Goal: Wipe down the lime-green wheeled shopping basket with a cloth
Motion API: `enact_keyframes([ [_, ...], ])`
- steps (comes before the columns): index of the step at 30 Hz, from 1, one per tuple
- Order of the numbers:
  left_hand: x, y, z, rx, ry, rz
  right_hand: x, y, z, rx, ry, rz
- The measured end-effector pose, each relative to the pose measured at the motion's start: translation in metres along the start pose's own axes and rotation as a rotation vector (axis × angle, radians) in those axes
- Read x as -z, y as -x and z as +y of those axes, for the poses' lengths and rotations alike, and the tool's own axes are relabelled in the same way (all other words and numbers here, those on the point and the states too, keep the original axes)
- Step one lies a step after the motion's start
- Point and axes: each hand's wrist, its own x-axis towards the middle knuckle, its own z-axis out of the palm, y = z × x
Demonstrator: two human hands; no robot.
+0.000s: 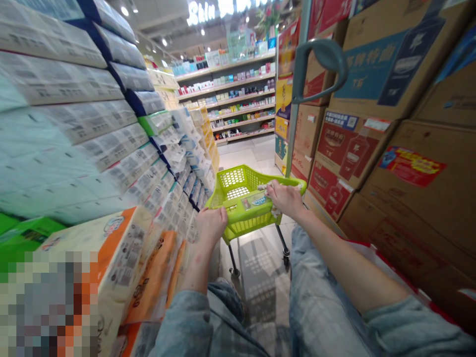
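Observation:
A small lime-green shopping cart with lattice sides stands in front of me on thin dark legs with casters. My left hand is closed around the left end of its handlebar. My right hand grips the bar nearer its right end, fingers wrapped over it. Beside the right hand, some whitish frilly material clings to the bar; what it is I cannot make out. A label sits on the bar between both hands. The part of the basket's inside that shows holds nothing visible.
Stacked paper packs wall the left side, with orange-and-cream packs close by my left arm. Cardboard cartons are piled high on the right. A grey pole with a looped handle rises beside the cart. Stocked shelves stand ahead.

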Motion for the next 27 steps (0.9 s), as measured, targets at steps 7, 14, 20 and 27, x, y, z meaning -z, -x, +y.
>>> enact_keyframes([
  [7,-0.003,0.002,0.008,-0.013,-0.002,0.057,-0.024,0.034,-0.043,0.315,-0.193,0.316],
  [14,-0.001,0.006,0.010,-0.038,-0.006,0.070,-0.009,0.012,-0.081,0.376,-0.037,0.017],
  [20,0.000,0.011,0.016,0.051,0.004,0.099,0.004,-0.029,-0.076,0.283,-0.002,-0.388],
  [27,0.002,0.013,0.027,0.101,0.019,0.111,0.010,-0.012,-0.049,0.214,-0.018,-0.247],
])
